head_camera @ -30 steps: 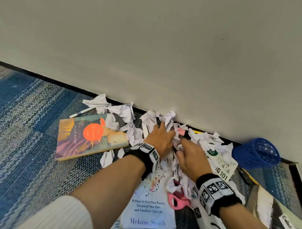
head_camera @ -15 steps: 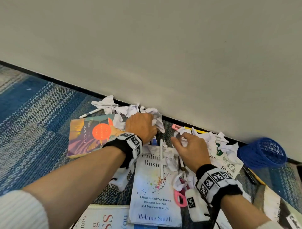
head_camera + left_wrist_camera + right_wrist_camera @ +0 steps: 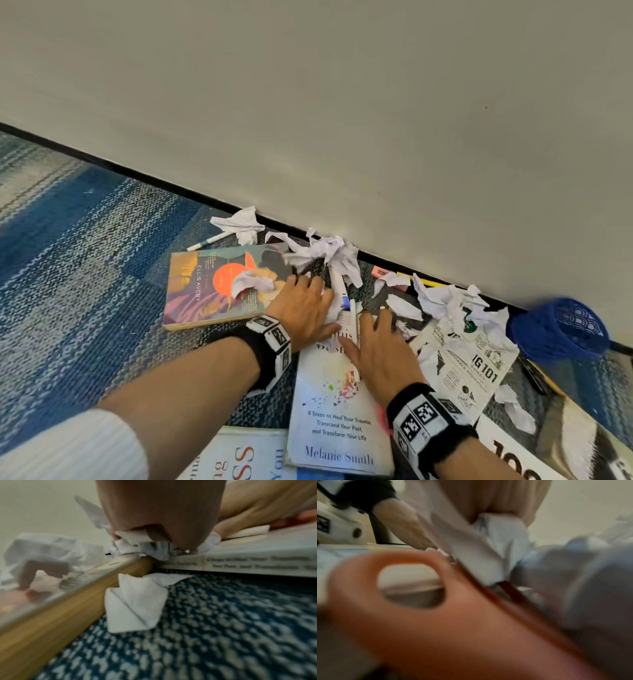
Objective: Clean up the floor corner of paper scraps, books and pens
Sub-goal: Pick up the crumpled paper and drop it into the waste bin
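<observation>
Both hands lie flat, side by side, at the top of a white book [image 3: 337, 411] on the carpet. My left hand [image 3: 305, 308] presses straight fingers onto crumpled paper scraps [image 3: 137, 543] at the book's top left corner. My right hand [image 3: 376, 346] rests spread on the cover, with white paper [image 3: 498, 534] under its palm. A white pen with a blue band [image 3: 342, 291] lies just beyond the fingertips. More scraps [image 3: 329, 253] pile against the wall. A colourful paperback [image 3: 219, 284] lies to the left. Pink scissors [image 3: 402, 615] sit under my right wrist.
A white marker [image 3: 209, 241], a pink eraser [image 3: 380, 272] and a yellow pencil [image 3: 424, 281] lie along the baseboard. A blue mesh cup [image 3: 558, 330] is tipped over at the right. Printed sheets [image 3: 472, 363], a black pen [image 3: 534, 373] and other books crowd the lower right.
My left hand has come back from the scraps by the paperback to the white book's top. The right hand has uncurled and now lies flat on the cover.
</observation>
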